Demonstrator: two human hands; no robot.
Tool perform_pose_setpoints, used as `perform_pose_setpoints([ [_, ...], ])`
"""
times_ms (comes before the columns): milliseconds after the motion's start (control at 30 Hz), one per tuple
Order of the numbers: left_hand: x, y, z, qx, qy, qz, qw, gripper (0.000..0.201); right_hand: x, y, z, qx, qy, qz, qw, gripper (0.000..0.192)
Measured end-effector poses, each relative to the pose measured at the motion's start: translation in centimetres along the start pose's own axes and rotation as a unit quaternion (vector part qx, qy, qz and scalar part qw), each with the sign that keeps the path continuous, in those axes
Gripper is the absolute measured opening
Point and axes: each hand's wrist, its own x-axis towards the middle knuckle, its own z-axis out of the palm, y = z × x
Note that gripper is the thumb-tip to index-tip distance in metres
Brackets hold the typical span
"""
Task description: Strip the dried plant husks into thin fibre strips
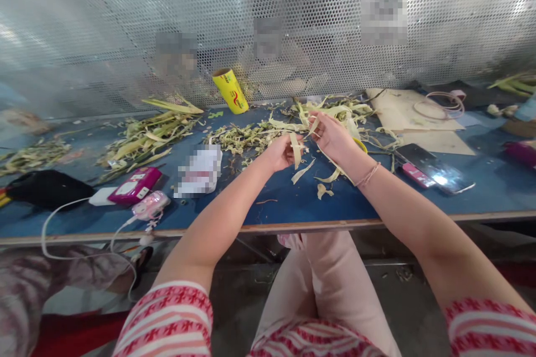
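Nearest: lap in pale pink trousers [330, 279], red-and-white patterned sleeves [167, 318] at both lower corners. Both bare forearms reach forward over the wooden front edge of the blue worktable [293, 206].

Left hand [281, 152] is curled closed around one end of a pale yellow-green leaf strip [296, 149]; the strip hangs down over the fingers. Right hand [333, 136], thin bracelet [368, 174] at the wrist, pinches strips higher up, fingertips pressed together on them. The hands sit near each other but apart, above the tabletop, with the fibre between them, which looks like a grip for pulling or splitting the strip lengthwise. The strip is flat, ribbon-like, dry-looking, curling at its loose end.

Just below the hands: short offcuts [322, 178] lie on the blue surface, seemingly dropped where the work is done.

Left of the hands: a magenta power bank [134, 185], a small pink device [151, 204] with a white cable [62, 223] trailing off the table edge, a black pouch [46, 187]. Right: a smartphone [435, 167], screen lit, with a pink item beside it.

Further back: a heap of shredded leaves [251, 136] behind the hands within easy reach, a longer bundle of leaves [146, 134] to the left, a yellow roll [230, 91] tilted against the perforated metal screen [268, 11]. Cardboard sheets [402, 109] far right. Figures behind the screen are indistinct.
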Motion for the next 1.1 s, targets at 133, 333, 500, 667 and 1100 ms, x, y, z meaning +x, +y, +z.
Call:
perform_pose_setpoints([
  [133, 0.2, 0.1, -0.3, -0.014, -0.017, -0.029, 0.999, 0.041, 0.6, -0.7, -0.7, 0.041, -0.006, -0.029, 0.999, 0.009],
  [333, -0.1, 0.0, -0.1, 0.009, -0.016, 0.021, 1.0, 0.032, 1.8, -1.6, -1.8, 0.002, -0.025, -0.162, 0.987, 0.007],
  [500, 0.0, -0.1, 0.0, 0.019, -0.027, 0.071, 0.997, 0.033, 1.2, -1.4, -1.9, -0.28, -0.104, -0.293, 0.908, 0.017],
  [667, -0.2, -0.1, 0.1, 0.018, -0.037, 0.1, 0.994, 0.032, 0.7, -0.8, -1.8, -0.428, -0.156, -0.321, 0.83, 0.031],
  [1100, -0.7, 0.3, 0.5, -0.025, -0.049, 0.067, 0.996, 0.038, 0.4, -0.6, -1.2, -0.408, -0.116, -0.302, 0.854, 0.027],
])
